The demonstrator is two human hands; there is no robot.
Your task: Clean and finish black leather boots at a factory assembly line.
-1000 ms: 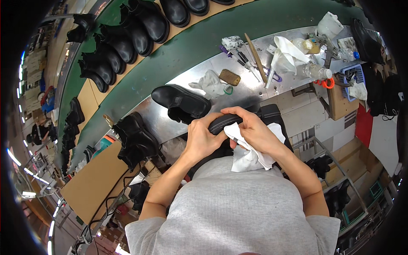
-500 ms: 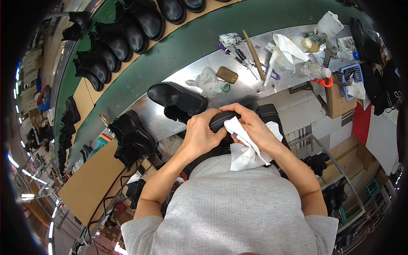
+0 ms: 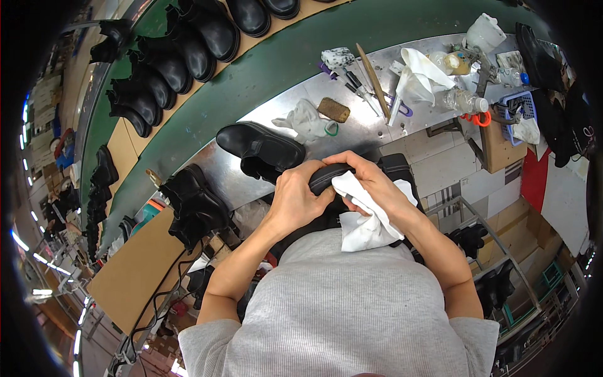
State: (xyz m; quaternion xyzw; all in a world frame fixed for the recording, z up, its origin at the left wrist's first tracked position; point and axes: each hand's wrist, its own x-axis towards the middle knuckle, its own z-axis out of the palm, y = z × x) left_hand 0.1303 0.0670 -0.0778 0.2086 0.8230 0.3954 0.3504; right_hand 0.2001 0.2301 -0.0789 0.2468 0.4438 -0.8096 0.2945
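Note:
Close to my body, a black leather shoe is held between both hands, with part of it hidden by them. My left hand wraps round its left side, fingers closed. On the other side, my right hand has its fingers curled over the shoe's top edge. A white cloth is gripped in that hand and hangs down toward my grey shirt. Just beyond my left hand, another black shoe lies on the metal bench.
Rows of black shoes line the green conveyor beyond the bench. A grey-white glove, a brown block, pens, plastic bottles and orange-handled scissors lie on the bench. Black boots stand at left.
My right hand has shifted slightly, and the white cloth under it is bunched a little differently. My left hand stays on the shoe. The whole view has tilted slightly.

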